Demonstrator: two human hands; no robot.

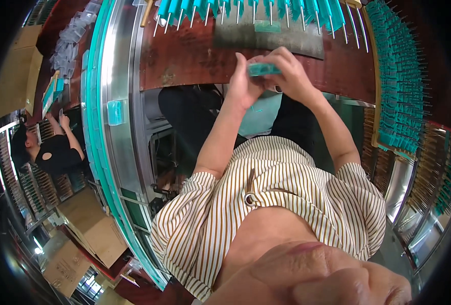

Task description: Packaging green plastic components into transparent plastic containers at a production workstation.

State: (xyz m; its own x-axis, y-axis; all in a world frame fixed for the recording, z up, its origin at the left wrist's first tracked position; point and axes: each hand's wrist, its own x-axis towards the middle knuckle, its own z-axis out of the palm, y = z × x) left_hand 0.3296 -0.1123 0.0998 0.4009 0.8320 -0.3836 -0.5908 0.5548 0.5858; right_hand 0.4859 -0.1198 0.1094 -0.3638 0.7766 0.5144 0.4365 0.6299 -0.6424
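In front of me, over the near edge of the dark red table, both my hands are closed around a small glossy teal piece (263,69). My left hand (243,85) grips its left end, thumb pointing up. From the right, my right hand (295,77) has its fingers curled over the same piece; motion blurs it, so its exact kind cannot be told. Just beyond the hands, a row of teal pieces on thin metal rods (238,10) hangs over the table's far side. Under the hands, a pale teal cloth or sheet (260,114) with small teal scraps lies on my lap.
A wooden-framed rack of teal pieces on pins (398,86) stands at the right. Along my left runs a metal conveyor (116,66) with a teal belt and a small teal packet (114,113). Beyond it are cardboard boxes (90,223), clear plastic pieces (73,46) and another person (57,152).
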